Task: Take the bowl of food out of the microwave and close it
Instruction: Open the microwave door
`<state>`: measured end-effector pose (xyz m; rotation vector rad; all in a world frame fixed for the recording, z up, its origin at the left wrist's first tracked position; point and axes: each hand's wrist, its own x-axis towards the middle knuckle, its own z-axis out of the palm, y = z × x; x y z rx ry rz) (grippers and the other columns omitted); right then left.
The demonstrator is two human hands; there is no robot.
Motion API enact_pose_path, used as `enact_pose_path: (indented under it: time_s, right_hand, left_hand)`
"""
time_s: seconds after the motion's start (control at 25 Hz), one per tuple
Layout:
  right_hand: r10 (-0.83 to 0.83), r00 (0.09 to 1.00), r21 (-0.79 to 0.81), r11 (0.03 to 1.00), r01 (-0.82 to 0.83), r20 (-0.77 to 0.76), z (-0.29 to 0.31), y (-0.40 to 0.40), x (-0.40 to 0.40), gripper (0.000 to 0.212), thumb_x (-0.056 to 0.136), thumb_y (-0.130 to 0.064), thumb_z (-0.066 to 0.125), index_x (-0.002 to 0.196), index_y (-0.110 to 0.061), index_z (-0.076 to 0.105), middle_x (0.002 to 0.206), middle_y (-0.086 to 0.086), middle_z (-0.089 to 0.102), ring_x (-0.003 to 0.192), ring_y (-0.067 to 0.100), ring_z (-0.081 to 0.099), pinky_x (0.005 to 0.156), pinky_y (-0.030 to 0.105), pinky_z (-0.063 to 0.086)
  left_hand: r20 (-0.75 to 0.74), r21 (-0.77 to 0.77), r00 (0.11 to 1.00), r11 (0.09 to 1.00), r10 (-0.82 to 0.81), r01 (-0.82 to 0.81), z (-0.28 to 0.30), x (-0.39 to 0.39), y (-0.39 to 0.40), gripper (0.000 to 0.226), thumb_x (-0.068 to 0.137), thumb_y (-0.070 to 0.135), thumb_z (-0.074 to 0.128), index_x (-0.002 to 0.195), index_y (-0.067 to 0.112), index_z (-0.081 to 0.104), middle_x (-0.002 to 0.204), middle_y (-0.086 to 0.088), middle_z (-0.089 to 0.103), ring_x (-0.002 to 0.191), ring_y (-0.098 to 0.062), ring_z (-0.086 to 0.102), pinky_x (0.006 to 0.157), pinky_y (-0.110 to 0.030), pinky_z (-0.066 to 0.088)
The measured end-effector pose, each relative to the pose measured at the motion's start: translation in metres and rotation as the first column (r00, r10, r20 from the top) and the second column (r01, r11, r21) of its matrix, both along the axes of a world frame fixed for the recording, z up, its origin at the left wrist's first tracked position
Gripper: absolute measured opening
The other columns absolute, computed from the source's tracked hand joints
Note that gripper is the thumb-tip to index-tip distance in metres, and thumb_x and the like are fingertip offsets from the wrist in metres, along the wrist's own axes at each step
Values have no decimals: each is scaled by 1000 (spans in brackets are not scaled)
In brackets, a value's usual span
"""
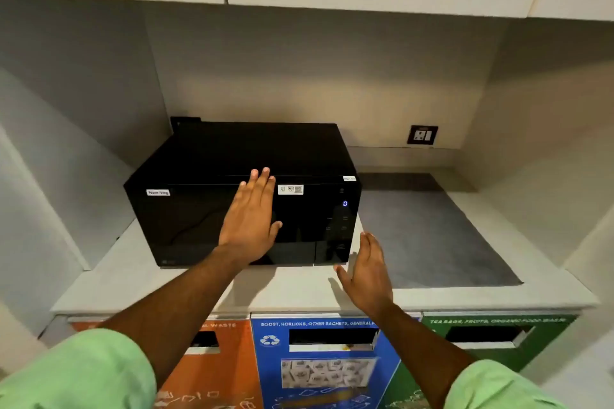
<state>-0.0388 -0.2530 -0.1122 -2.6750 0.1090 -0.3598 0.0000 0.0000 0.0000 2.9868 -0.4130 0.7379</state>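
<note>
A black microwave (206,209) stands on a pale counter (292,289) with its glass door shut and a "0" lit on its panel. My left hand (251,219) is flat, fingers spread, over the middle of the door; whether it touches the glass is unclear. My right hand (367,272) hovers open, edge-on, just off the microwave's lower right corner, above the counter. No bowl of food is visible; the dark door hides the inside.
A grey mat (438,236) lies on the counter right of the microwave. A wall socket (422,134) sits behind it. Cabinets hang overhead. Below the counter edge are orange (212,368), blue (319,365) and green (491,339) waste bin fronts.
</note>
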Motion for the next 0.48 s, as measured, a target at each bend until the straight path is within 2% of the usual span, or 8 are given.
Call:
enact_pose_path:
  time_s: [0.2, 0.32, 0.48]
  right_hand:
    - [65, 991, 227, 973, -37, -117, -31, -8, 26, 97, 92, -49, 68, 163, -14, 13, 172, 6, 18, 156, 27, 28, 124, 36, 30]
    - [114, 989, 376, 924, -71, -93, -46, -1, 40, 99, 88, -42, 76, 163, -18, 15, 169, 4, 24, 153, 25, 35, 123, 40, 37]
    - [71, 994, 496, 868, -23, -78, -60, 5, 63, 104, 83, -29, 84, 162, -15, 16, 164, 7, 35, 146, 27, 45, 119, 44, 43]
  left_hand:
    - [-35, 66, 999, 998, 24, -22, -2, 32, -9, 103, 84, 55, 65, 159, 17, 5, 170, -4, 4, 157, -24, 0, 126, -41, 4]
    - [-25, 83, 999, 996, 47, -45, -9, 45, -10, 107, 80, 60, 67, 158, 20, 8, 169, -2, 11, 157, -23, 6, 127, -43, 8]
    - [30, 84, 994, 991, 104, -106, -20, 54, -16, 111, 72, 63, 72, 157, 20, 14, 166, -4, 22, 155, -26, 18, 126, -46, 12]
